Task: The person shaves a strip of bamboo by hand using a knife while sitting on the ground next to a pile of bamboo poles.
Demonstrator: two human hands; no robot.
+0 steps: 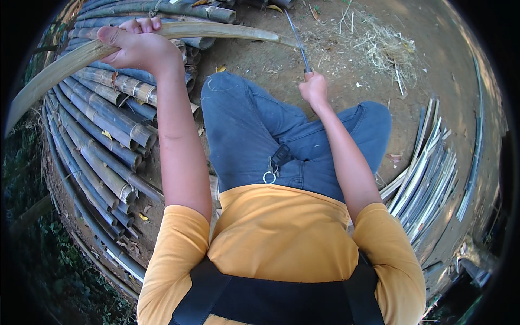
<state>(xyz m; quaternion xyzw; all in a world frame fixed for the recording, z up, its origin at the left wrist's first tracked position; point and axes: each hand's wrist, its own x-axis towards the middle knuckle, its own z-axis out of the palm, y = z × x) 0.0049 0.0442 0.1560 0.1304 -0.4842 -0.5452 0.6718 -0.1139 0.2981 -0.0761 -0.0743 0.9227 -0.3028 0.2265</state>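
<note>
A long pale split bamboo strip (216, 31) runs from the left rim across to the top middle of the head view. My left hand (142, 46) is wrapped round it, with the fingers over its far side and the thumb along its top. In my right hand (314, 88) is the dark handle of a long thin-bladed knife (295, 37), its blade pointing up and away. The blade meets or crosses the strip's right end; whether it has cut into the wood I cannot tell.
Stacked bamboo poles (103, 135) fill the left side. A bundle of thin split strips (425, 184) lies on the ground at my right. Pale shavings (387, 49) are heaped at the far right. A long dark pole (476, 146) lies near the right edge.
</note>
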